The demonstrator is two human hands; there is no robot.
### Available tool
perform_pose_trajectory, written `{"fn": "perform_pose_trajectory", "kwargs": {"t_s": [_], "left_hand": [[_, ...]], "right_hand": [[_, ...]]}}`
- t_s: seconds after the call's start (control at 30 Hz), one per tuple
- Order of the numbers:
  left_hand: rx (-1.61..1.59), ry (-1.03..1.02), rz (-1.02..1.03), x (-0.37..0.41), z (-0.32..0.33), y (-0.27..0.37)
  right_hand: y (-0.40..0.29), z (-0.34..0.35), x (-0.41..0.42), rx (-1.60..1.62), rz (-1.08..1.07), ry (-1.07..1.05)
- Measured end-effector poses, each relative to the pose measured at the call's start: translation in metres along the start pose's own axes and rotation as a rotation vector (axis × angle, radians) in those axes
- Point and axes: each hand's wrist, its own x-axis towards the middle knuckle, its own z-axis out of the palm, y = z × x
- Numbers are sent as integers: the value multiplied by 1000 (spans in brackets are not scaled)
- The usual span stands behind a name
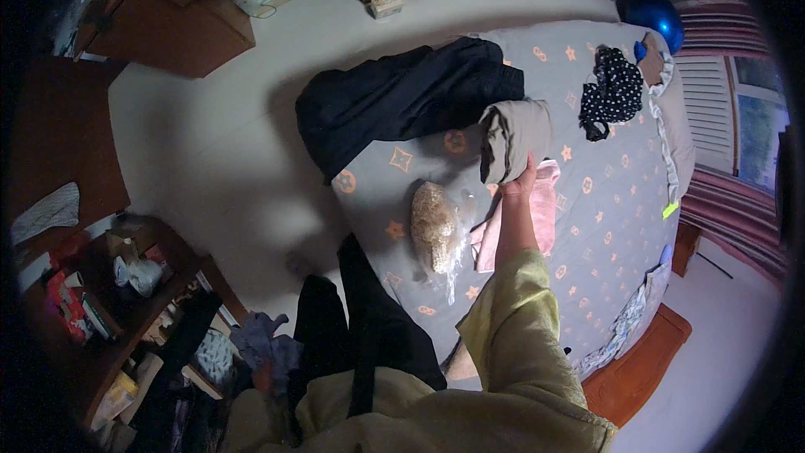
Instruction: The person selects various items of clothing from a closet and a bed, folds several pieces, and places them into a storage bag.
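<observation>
My right hand [521, 181] holds a folded grey-beige garment [519, 135] above the bed, with the fingers partly hidden by the cloth. Just beyond it, dark trousers or a similar black garment [402, 91] lie spread along the bed's edge. A folded pink cloth [546, 207] is on the sheet beside my forearm. Left of that rests a clear plastic bag [434, 226] with pale brown contents I cannot identify. Near the pillow side lies a black garment with white dots [613, 88]. My left hand is out of view.
The bed with a grey patterned sheet [604, 214] fills the right half. A wooden headboard or footboard panel [641, 371] stands at lower right, a blue ball [654, 17] at the far corner. Shelves with mixed items [135, 358] are at lower left, brown cabinets [170, 31] at upper left.
</observation>
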Motion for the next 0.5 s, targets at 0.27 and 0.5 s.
{"fn": "perform_pose_trajectory", "kwargs": {"t_s": [0.27,0.5], "left_hand": [[188,189,-76,42,10,-25],[-107,47,73,17,-17,1]], "right_hand": [[27,44,-131,-293,-255,-105],[123,79,-224,-137,340,-345]]}}
